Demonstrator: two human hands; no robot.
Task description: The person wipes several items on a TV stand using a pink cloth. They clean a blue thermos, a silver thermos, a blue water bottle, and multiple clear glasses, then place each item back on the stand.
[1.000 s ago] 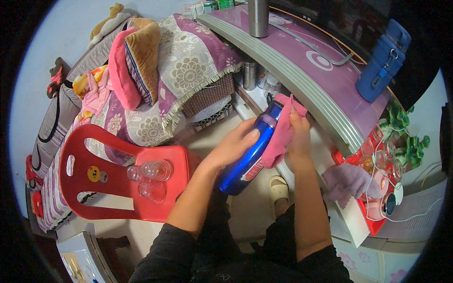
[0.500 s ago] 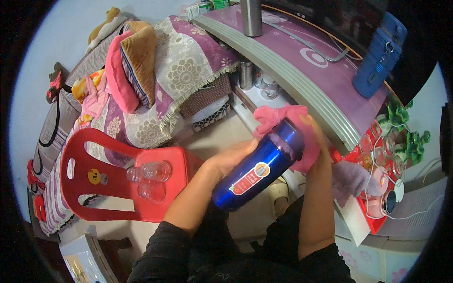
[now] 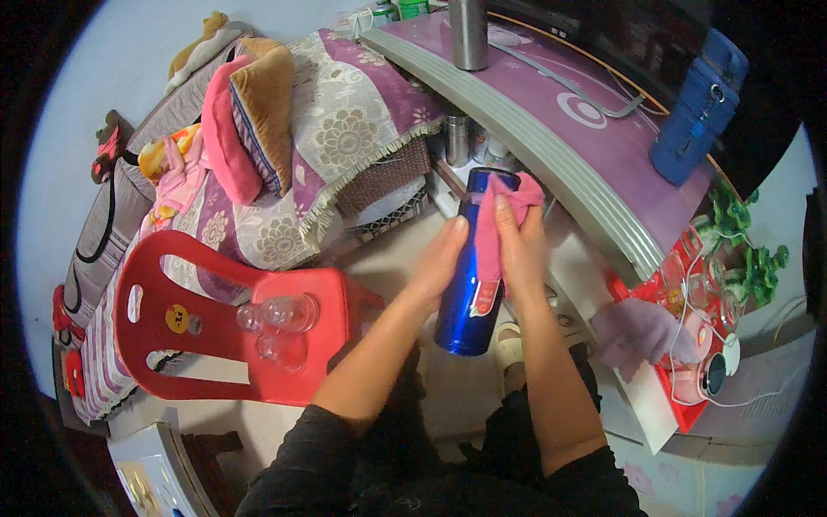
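Observation:
A shiny blue thermos flask [image 3: 463, 326] stands nearly upright in front of me, its dark top pointing away. My left hand [image 3: 444, 258] is closed around its left side, thumb along the body. On the other side my right hand [image 3: 519, 246] presses a pink cloth [image 3: 488, 246] against the flask's upper part, fingers closed on it. The cloth covers some of the flask's label and drapes over the right edge of the top.
A red plastic chair [image 3: 332, 323] at left bears several clear glass bottles [image 3: 289, 312]. Purple cabinet [image 3: 551, 90] ahead holds a steel flask [image 3: 469, 39] and a blue bottle [image 3: 693, 121]. At right, a red tray [image 3: 689, 414] holds glassware beside a grey-purple cloth [image 3: 642, 332].
The flask has swung from a slant to nearly upright. My right hand and the pink cloth have come from behind its top onto its upper right side.

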